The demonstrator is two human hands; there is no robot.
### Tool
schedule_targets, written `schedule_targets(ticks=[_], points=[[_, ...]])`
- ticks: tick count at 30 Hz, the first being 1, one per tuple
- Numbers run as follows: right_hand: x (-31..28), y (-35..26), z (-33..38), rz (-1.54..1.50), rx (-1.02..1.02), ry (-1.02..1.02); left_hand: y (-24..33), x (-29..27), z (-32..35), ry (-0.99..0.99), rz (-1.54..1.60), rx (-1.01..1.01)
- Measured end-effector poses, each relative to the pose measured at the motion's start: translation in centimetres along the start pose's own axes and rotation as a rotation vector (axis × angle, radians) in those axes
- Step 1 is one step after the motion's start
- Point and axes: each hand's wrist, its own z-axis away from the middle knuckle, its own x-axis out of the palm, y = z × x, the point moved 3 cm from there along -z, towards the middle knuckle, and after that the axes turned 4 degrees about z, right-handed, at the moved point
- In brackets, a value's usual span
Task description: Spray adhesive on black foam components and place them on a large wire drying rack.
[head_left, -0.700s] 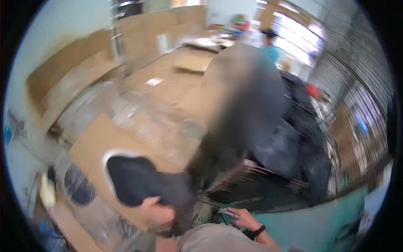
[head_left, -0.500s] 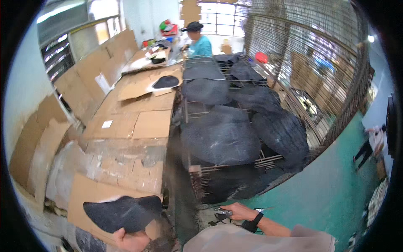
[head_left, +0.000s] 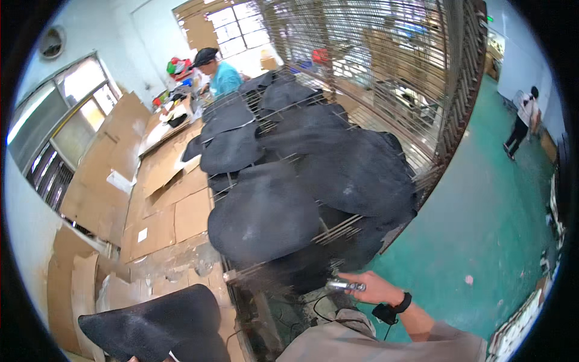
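A curved, matte black sheet (head_left: pixel 163 320) stands raised and bent at the lower left. Only fingertips of my left hand (head_left: pixel 134 359) show at its lower edge, closed on it; the rest of that hand is hidden. My right hand (head_left: pixel 377 288), with a dark band on the wrist, grips a small silver metal tool (head_left: pixel 345 285) whose exact kind I cannot make out. The tool is just beyond the near end of a wire rack (head_left: pixel 341 232). Several rounded black pieces lie overlapping on that rack, the nearest one (head_left: pixel 265 211) large and flat.
A cardboard-covered workbench (head_left: pixel 193 214) runs along the left, with cardboard panels (head_left: pixel 96 175) against the wall. Upright wire racks (head_left: pixel 386 66) stand at the back right. A co-worker in teal (head_left: pixel 226 78) is beyond the bench; another person (head_left: pixel 525 123) is on the green floor (head_left: pixel 464 241).
My view has swung to the right. The black sheet has been lifted off the cardboard by my left hand. My right hand with the tool now appears higher, near the rack's end.
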Motion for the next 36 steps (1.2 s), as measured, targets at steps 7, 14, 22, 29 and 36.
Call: schedule_targets(ticks=[7,14,22,29,36], points=[[-1.5,3.1,0.5,-0.096,0.0,-0.021,3.3,3.2,1.0,-0.109,0.725,-0.371],[6.4,7.8,-0.3,0.103,0.172,-0.196,7.5,5.9,5.2,-0.038,1.277,-0.981],[9.4,8.1,-3.5,0.202,0.179,-0.472,8.0,4.0,6.8,0.192,1.291,-1.035],[11.4,9.9,-4.4,0.267,-0.026,-0.431,6.8,0.5,11.6,0.175,0.999,-1.172],[13.2,11.8,-4.7,0.352,0.147,-0.566,6.6,0.4,16.7,0.507,1.399,-1.3]])
